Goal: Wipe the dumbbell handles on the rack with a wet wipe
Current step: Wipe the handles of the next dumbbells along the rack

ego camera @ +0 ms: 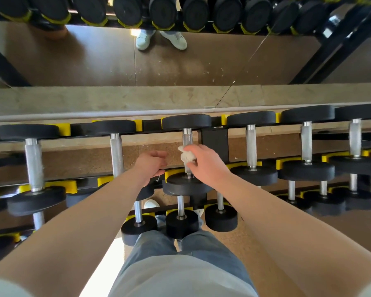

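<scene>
The dumbbell handle (187,138) is running fore-and-aft through the right hand (204,163), which is squeezing the wet wipe (186,156) around it, left hand (151,166) hanging slack alongside.

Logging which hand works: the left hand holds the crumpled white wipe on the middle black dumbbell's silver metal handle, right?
No. In the head view the right hand holds the crumpled white wipe on that silver metal handle; the left hand hovers beside it.
</scene>
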